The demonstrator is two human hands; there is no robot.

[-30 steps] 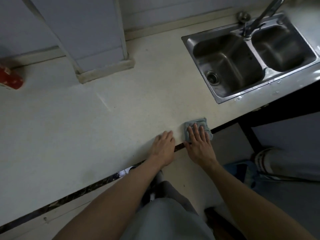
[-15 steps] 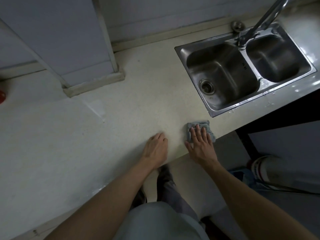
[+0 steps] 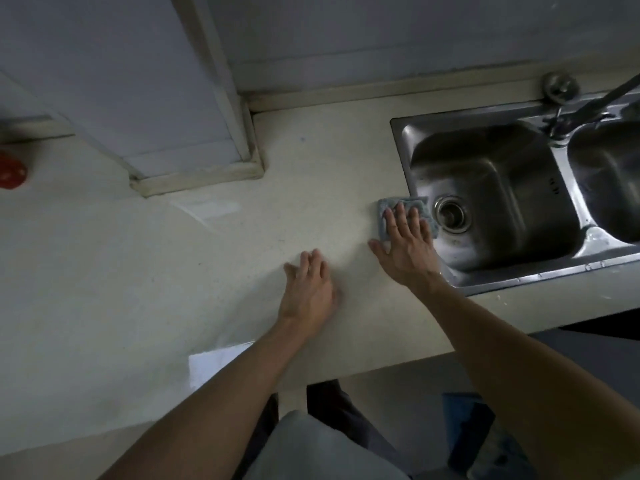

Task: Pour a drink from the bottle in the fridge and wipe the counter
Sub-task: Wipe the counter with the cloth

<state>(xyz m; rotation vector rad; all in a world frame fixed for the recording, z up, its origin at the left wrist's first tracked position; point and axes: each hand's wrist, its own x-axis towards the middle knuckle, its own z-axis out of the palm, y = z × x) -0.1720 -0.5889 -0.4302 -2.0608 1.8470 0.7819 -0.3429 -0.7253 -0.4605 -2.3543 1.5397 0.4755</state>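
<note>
One risk at the sink rim: the small grey-blue folded cloth (image 3: 386, 206) lies on the pale speckled counter (image 3: 173, 271) with its far edge over the left rim of the steel double-basin sink (image 3: 467, 116). One more push that way, I judge, drops it into the basin towards the round drain (image 3: 452, 213).
Cause: the right grip (image 3: 405, 244) only presses the cloth with straight, spread fingers and pinches nothing, so nothing holds it back.
Second risk: droplets on the sink's front rim could soak the cloth and smear across the counter.
Left grip (image 3: 308, 292): flat on the counter, fingers straight and close together, holding nothing, apart from the cloth.
Counts: one cloth; two grips; one sink with two basins; one drain seen; one dark metal tap (image 3: 606, 97); one blurred red object (image 3: 10, 169) at the counter's left edge.
</note>
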